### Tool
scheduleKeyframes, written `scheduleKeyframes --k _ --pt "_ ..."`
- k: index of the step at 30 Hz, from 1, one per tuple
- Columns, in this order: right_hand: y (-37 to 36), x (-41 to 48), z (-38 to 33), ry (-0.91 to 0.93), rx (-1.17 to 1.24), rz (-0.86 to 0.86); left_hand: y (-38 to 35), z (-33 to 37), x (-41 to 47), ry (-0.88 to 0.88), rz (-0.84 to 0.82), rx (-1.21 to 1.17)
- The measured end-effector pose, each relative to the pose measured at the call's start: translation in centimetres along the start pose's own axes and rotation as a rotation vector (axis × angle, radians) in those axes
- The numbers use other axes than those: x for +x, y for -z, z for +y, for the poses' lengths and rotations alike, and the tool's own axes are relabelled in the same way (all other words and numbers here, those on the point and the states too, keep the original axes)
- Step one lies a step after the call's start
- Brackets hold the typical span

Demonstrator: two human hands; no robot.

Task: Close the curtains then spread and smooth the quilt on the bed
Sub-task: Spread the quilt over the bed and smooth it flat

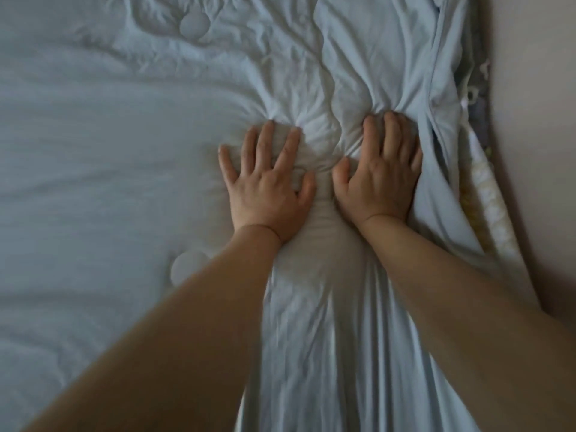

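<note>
Quilt (109, 151), pale blue, lies directly under both palms. The left hand (268, 185) and right hand (381, 179) press it side by side, fingers spread, gripping nothing. Creases bunch between them. Its folded edge runs just right, beside patterned bedding (491, 201).

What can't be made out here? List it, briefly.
- Curtains: nowhere in the head view, so whether they are closed cannot be told.
- Quilt: cut off by the left, top and bottom edges, so its full spread is unseen.
- Patterned fabric: mostly covered by the quilt's edge and blurred, so it can't be identified.
- Creases under the left hand and right hand: hidden by the palms.
</note>
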State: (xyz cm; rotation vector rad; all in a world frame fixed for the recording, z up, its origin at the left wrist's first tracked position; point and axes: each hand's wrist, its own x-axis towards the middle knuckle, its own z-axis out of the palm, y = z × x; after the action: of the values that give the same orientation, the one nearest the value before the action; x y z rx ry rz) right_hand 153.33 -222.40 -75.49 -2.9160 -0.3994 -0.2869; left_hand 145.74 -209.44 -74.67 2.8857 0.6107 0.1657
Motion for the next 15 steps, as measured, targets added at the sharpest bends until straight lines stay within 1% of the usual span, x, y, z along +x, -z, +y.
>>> scheduleKeyframes --k 3,9,12,15 --pt "-0.1 0.1 0.1 0.016 -0.003 0.017 1.3 -0.2 -3.6 -0.047 -0.059 -0.036" --pt "0.5 -0.5 0.2 0.032 0.014 0.047 2.4 -1.1 -16.7 -0.056 -0.106 -0.006" --pt "0.4 -0.6 0.0 0.051 0.023 0.058 1.3 -2.1 -17.4 -0.044 -0.076 0.037" --pt "1.2 -1.2 0.3 0.068 0.012 0.048 0.9 -2.0 -16.7 -0.039 -0.107 0.059"
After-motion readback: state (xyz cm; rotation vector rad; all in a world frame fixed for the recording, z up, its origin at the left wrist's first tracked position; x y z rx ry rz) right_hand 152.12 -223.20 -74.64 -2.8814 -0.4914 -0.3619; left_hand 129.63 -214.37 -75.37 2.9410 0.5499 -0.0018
